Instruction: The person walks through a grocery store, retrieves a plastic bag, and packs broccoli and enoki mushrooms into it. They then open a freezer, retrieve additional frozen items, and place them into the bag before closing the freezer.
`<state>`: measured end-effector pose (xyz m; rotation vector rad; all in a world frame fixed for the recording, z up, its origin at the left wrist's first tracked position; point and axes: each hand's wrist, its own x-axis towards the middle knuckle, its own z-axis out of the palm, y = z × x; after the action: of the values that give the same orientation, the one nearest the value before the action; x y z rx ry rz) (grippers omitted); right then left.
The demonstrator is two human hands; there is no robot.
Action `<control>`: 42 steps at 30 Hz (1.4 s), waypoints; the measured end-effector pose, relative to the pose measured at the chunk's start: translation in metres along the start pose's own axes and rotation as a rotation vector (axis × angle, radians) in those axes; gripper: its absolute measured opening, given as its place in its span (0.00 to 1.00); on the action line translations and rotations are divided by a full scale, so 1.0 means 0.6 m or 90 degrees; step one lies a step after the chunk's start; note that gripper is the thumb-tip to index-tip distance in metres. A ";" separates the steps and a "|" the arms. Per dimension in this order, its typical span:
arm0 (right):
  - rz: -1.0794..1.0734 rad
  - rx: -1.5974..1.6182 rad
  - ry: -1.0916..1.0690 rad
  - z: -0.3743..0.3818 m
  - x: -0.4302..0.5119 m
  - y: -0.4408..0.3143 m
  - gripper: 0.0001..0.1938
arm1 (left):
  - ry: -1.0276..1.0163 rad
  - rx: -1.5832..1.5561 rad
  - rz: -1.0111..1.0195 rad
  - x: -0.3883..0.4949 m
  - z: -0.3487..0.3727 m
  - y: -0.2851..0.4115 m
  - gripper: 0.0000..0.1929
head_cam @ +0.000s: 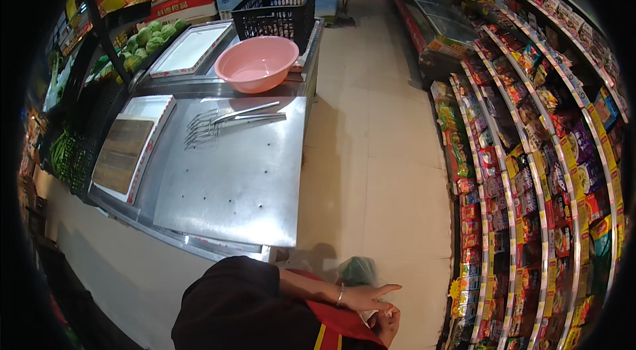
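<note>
Low in the view, in front of the red apron, my left hand (370, 299) has its index finger stretched out and a bracelet at the wrist. My right hand (390, 325) is just below, its fingers bent close to my left hand; whether either holds anything is unclear. A scrap of whitish plastic shows between them. Beyond them, a green thing in a clear plastic bag (357, 271) is near the floor. On the steel table (233, 176) at the left lie metal tongs or forks with wire tines (208, 124). A pink plastic basin (257, 64) stands at its far end.
Behind the basin is a black plastic crate (273, 12). A wooden board (121, 154) rests on a white tray at the left; cabbages (151, 39) lie farther back. Shelves of packaged food (526, 166) line the right side, with a tiled aisle (377, 151) between.
</note>
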<state>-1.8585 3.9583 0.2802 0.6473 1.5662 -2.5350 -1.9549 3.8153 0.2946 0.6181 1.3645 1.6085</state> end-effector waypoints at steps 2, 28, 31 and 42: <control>0.010 0.029 -0.038 0.004 0.066 -0.020 0.13 | 0.061 0.061 0.035 0.037 -0.041 0.003 0.33; 0.093 -0.002 -0.301 0.219 0.943 -0.382 0.14 | 0.570 -0.033 0.024 0.403 -0.661 0.135 0.23; 0.100 0.008 -0.288 0.273 1.004 -0.392 0.15 | 0.546 0.269 -0.005 0.438 -0.775 0.171 0.33; 0.123 0.146 -0.351 0.491 1.236 -0.440 0.17 | 0.673 0.436 0.090 0.522 -1.098 0.337 0.33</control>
<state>-2.6980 3.9300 0.3168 0.0838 0.9904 -2.4681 -2.7096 3.7675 0.2583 0.1970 2.7619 1.6075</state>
